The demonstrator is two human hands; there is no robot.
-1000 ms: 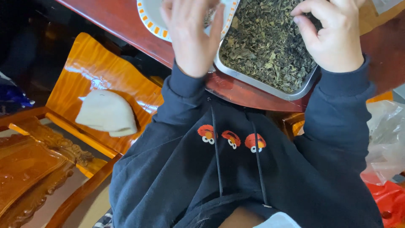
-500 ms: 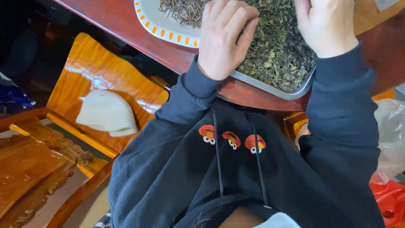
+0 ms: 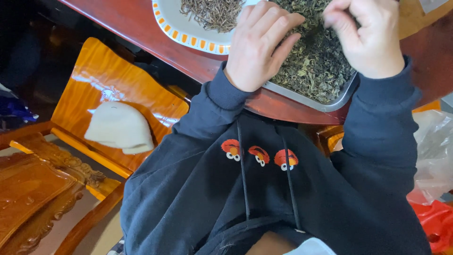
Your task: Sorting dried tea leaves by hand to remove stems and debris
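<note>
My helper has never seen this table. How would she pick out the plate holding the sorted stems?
On the red-brown table, look beside the metal tray of dried green leaves. The plate lies next to it, past the left hand. It alone is white with an orange-checked rim and holds thin brown stems.

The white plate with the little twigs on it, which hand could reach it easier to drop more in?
Probably the left hand. It rests at the metal tray's left edge, right beside the white plate with its twig pile. The right hand is over the dried leaves, farther away.

White cap (image 3: 120, 127) on wooden chair (image 3: 94, 85)
</note>
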